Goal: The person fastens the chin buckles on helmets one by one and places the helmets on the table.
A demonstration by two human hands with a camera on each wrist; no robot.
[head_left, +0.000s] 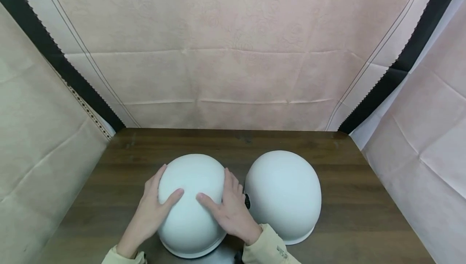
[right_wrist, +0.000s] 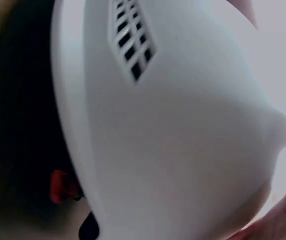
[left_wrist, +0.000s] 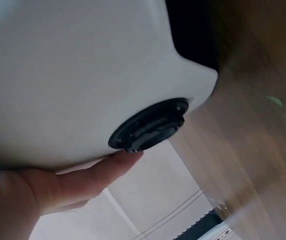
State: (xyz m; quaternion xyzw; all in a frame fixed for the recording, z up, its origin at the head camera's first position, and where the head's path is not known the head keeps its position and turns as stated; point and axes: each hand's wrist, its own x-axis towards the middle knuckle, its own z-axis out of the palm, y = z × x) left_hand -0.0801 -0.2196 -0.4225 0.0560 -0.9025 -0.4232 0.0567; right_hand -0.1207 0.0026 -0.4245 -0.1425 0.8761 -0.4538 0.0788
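Observation:
A white helmet (head_left: pixel 193 173) is gripped between both hands near the front of the table. On its left side, my left hand (head_left: pixel 147 211) has its thumb over the shell and its fingers along the side. My right hand (head_left: pixel 233 213) holds the opposite side the same way. In the left wrist view, a fingertip touches a black round fitting (left_wrist: pixel 150 126) on the shell. Slatted vents (right_wrist: pixel 130 42) and a small red piece (right_wrist: pixel 59 186) by the dark opening show in the right wrist view. Much of the helmet's underside is hidden.
A second white helmet (head_left: pixel 285 195) stands just right of my right hand, with a black fitting (head_left: pixel 247 201) facing it. Both are over a brown wooden table (head_left: pixel 145 146). Pale fabric walls (head_left: pixel 233 73) with black edging enclose the back and sides.

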